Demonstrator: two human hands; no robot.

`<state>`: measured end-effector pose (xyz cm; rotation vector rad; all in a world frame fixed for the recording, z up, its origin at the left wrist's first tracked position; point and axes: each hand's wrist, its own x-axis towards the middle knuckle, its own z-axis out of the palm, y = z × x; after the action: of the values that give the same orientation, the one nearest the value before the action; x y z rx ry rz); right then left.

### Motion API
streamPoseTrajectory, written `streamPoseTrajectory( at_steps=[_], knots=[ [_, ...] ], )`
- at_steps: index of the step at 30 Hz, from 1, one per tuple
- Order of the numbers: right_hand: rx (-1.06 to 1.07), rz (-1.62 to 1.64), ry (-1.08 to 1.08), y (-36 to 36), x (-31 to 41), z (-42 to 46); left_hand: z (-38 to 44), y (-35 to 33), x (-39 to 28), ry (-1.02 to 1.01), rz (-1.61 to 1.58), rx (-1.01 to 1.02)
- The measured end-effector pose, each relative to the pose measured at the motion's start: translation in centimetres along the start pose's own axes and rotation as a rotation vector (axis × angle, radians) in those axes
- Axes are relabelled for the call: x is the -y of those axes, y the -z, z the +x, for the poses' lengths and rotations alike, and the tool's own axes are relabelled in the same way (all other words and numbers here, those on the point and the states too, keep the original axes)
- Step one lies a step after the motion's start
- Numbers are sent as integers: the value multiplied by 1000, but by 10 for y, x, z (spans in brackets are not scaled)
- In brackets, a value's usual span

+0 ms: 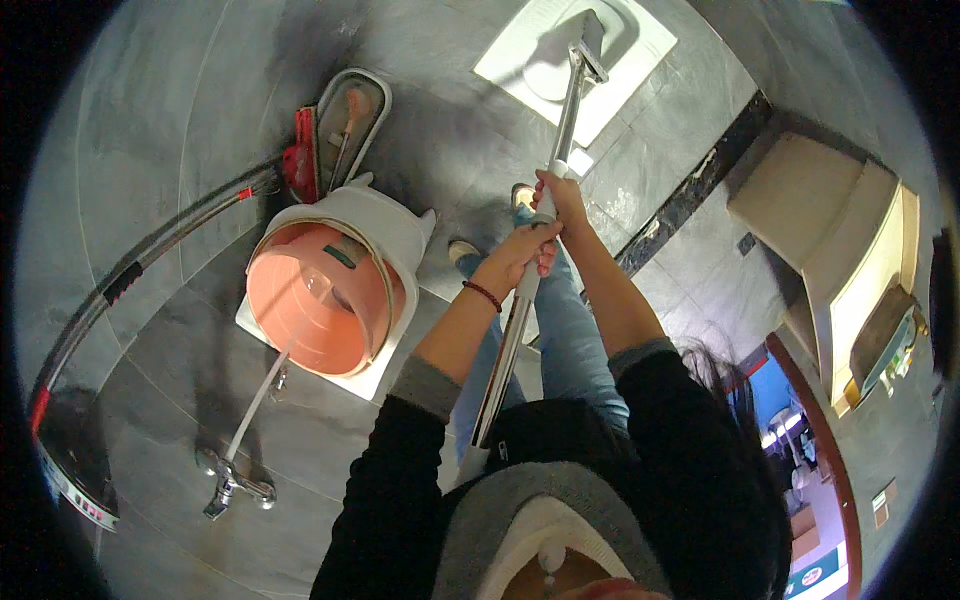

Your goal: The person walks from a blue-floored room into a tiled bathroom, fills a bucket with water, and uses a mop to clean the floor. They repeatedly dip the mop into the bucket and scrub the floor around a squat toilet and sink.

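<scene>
My left hand (519, 253), with a dark beaded bracelet at the wrist, is wrapped around the white grip of a long-handled mop (570, 105). Just farther up the same pole, my right hand (561, 201) grips it too. The metal shaft slants from beside my waist away toward the floor ahead. At its far end, the flat mop head (589, 37) is over a white ceramic squat toilet (637, 56); whether it touches the pan I cannot tell.
Left, a wall-mounted faucet (232, 484) points its spout at an orange plastic bucket (300, 337), with a thin water stream visible. A grey tub (382, 97) holds a brush. Poles (112, 289) lean along the wall. Right are a raised dark sill (690, 187) and a cabinet (795, 195).
</scene>
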<state>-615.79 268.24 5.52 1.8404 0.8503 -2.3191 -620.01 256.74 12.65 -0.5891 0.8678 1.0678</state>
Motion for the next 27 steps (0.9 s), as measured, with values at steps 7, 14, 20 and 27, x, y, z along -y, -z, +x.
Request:
streamPoseTrajectory(
  at_steps=[7,14,20,27],
  knots=[
    [-78,14,1,-2,13,5,7,-7,-4,59,-47,9],
    [-61,37,-54,9,10,10,1,-13,3,44,-57,49],
    [-56,-3,-7,10,-3,-8,-16,-8,19,89,-306,187],
    [113,368,-44,2,-30,-103,-78,-2,73,179,-836,484]
  ],
)
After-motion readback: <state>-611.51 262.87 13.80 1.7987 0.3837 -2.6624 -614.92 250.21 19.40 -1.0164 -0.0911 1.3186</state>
